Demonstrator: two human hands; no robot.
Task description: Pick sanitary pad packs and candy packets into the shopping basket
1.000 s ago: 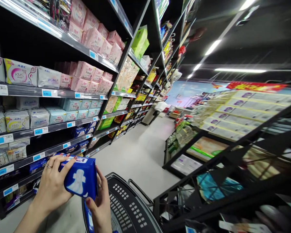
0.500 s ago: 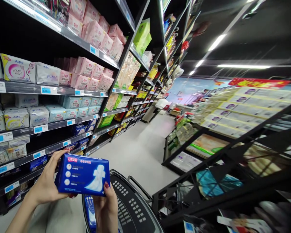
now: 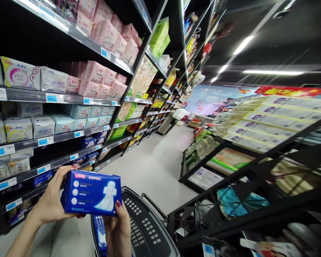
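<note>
A dark blue pack of sanitary pads (image 3: 92, 194) is held up in both hands, its printed face with a white winged pad turned toward me. My left hand (image 3: 55, 198) grips the pack's left end, fingers over the top edge and beneath. At the lower right corner, my right hand (image 3: 119, 225) supports it from below, the thumb pressed on the front. Below the hands stands a black shopping basket (image 3: 146, 223) with slotted walls. Another blue pack (image 3: 99, 232) lies inside it, partly hidden behind my right hand and the held pack.
Shelves (image 3: 56, 97) on the left carry white, pink (image 3: 96, 73) and light blue packs (image 3: 81, 111) with price tags. A pale aisle floor (image 3: 155, 153) runs ahead. On the right, a dark rack (image 3: 187, 214) stands before stacked white tissue packs (image 3: 256, 123).
The view has shifted very slightly. Both hands keep the same hold on the blue pack, and nothing else has visibly moved.
</note>
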